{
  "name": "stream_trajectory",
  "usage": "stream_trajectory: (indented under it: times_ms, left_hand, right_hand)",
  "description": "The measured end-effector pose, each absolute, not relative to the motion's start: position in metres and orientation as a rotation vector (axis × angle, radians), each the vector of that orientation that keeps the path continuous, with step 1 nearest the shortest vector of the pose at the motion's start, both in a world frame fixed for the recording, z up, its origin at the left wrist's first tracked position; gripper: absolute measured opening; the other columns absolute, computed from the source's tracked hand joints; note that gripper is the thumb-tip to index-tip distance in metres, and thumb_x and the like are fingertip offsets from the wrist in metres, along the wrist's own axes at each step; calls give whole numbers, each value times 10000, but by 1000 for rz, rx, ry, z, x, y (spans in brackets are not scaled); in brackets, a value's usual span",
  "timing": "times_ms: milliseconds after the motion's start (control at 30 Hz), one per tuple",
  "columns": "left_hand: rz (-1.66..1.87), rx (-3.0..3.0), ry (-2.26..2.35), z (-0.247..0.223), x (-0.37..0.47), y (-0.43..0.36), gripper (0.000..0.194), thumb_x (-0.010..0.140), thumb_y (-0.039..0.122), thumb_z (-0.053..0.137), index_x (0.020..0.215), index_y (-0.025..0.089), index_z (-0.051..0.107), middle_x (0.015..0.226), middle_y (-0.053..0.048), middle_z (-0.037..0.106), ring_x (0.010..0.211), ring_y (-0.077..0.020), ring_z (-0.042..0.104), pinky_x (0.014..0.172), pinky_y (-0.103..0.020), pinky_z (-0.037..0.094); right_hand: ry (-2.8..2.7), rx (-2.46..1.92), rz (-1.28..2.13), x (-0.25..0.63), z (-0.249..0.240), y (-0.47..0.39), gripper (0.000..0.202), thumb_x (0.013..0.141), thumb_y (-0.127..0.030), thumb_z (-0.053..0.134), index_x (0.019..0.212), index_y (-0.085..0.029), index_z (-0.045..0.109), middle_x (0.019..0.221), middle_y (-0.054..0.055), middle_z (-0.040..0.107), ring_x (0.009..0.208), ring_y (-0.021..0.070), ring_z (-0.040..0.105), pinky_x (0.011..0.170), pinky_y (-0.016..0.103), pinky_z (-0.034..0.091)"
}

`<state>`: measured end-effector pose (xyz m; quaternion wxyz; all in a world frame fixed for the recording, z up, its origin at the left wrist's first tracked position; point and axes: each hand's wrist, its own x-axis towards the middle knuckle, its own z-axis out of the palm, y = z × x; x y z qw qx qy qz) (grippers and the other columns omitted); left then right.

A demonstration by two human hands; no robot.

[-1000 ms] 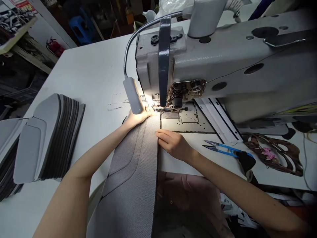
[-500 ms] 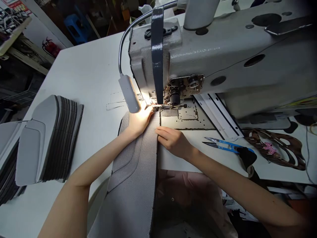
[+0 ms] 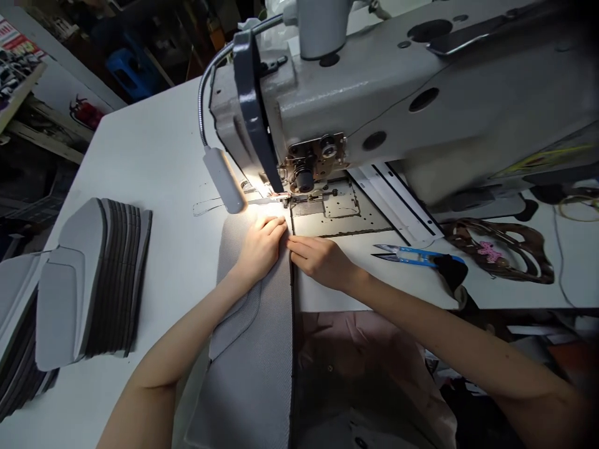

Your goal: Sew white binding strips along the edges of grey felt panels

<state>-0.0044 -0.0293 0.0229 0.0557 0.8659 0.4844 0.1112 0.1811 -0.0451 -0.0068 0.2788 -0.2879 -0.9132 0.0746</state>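
A long grey fabric piece (image 3: 253, 374) with a dark right edge runs from my lap up to the needle area of a grey sewing machine (image 3: 327, 100). My left hand (image 3: 262, 246) rests on the fabric just below the presser foot, fingers bent and pressed together on it. Close by on the right, my right hand (image 3: 318, 255) pinches the fabric's dark edge between thumb and fingers. A small lamp (image 3: 224, 181) on a bendable neck lights the fabric's upper end.
Stacked grey padded pieces (image 3: 112, 274) stand on the white table (image 3: 178, 137) at the left. Right of my hands lie blue-handled snips (image 3: 412, 255) and a brown strappy object (image 3: 505, 249) with a pink ornament. A white slotted rail (image 3: 397, 206) lies beside the machine bed.
My left hand has drawn back from the needle toward me. My right hand still pinches the edge, slightly nearer the fabric's upper end. The view has shifted, moving the machine left in the picture.
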Motion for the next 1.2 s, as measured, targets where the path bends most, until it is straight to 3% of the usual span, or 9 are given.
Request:
stream_trajectory:
  times_ms: [200, 367, 467, 633, 733, 867, 933, 1033, 1200]
  left_hand:
    - [433, 2646, 1466, 18, -6, -24, 420, 886, 56, 383, 1171, 168, 670, 1274, -108, 669, 1184, -266, 593, 1073, -477, 481]
    - [531, 2651, 1454, 12, -7, -21, 430, 891, 73, 374, 1187, 191, 663, 1284, -103, 665, 1206, -275, 586, 1091, -517, 464]
    - [534, 2684, 1445, 11, -7, -21, 422, 878, 66, 380, 1169, 165, 669, 1278, -124, 667, 1186, -282, 597, 1070, -510, 482]
    - [544, 2657, 1466, 11, -7, -22, 440, 859, 49, 382, 1169, 164, 673, 1282, -123, 667, 1193, -283, 596, 1059, -501, 493]
    - [538, 2629, 1496, 11, -6, -25, 455, 858, 38, 383, 1192, 163, 666, 1291, -114, 665, 1208, -276, 586, 1065, -488, 489]
    - [529, 2582, 1547, 11, -4, -28, 467, 851, 22, 382, 1196, 162, 663, 1310, -105, 657, 1218, -268, 582, 1067, -477, 480]
    - [537, 2548, 1544, 11, -4, -28, 449, 853, 24, 383, 1179, 151, 665, 1315, -108, 654, 1225, -267, 578, 1072, -474, 473]
    - [610, 2459, 1521, 10, -6, -27, 417, 831, 34, 434, 1151, 171, 664, 1306, -93, 660, 1229, -256, 579, 1080, -463, 466]
    - [876, 2147, 1604, 11, -11, -26, 291, 885, 123, 449, 1109, 162, 630, 1167, -111, 699, 1118, -219, 642, 1012, -395, 510]
  right_hand:
    - [-2488, -951, 233, 194, 12, -46, 237, 960, -102, 507, 862, -195, 701, 1015, 52, 716, 963, 174, 632, 773, 280, 502]
    - [-2067, -1682, -60, 258, 22, -30, 136, 918, -149, 579, 895, -161, 712, 906, 125, 708, 870, 245, 596, 644, 321, 457]
    - [-1903, -1943, -216, 292, 18, -19, 163, 889, -129, 567, 811, -119, 710, 830, 181, 693, 851, 288, 584, 578, 328, 418]
    - [-1841, -2076, -4, 311, 26, -11, 211, 860, -89, 542, 700, -108, 678, 824, 191, 696, 773, 267, 620, 640, 356, 448]
    - [-1758, -1981, 148, 304, 39, -22, 229, 885, -128, 511, 706, -122, 653, 740, 150, 680, 692, 231, 627, 658, 361, 475]
    - [-1479, -1385, 1170, 262, 43, -56, 229, 864, -388, 633, 779, -180, 591, 626, 9, 643, 566, 174, 651, 586, 313, 551]
    - [-1281, -1149, 1472, 232, 39, -73, 317, 819, -473, 695, 784, -199, 539, 654, -10, 670, 601, 182, 698, 613, 334, 601]
    - [-1192, -1016, 1358, 194, 29, -87, 288, 886, -471, 647, 815, -209, 553, 804, 33, 745, 766, 199, 749, 757, 377, 631]
    - [-1675, -978, 715, 174, 8, -71, 140, 987, -278, 513, 984, -228, 644, 1198, 69, 724, 1112, 206, 692, 927, 366, 591]
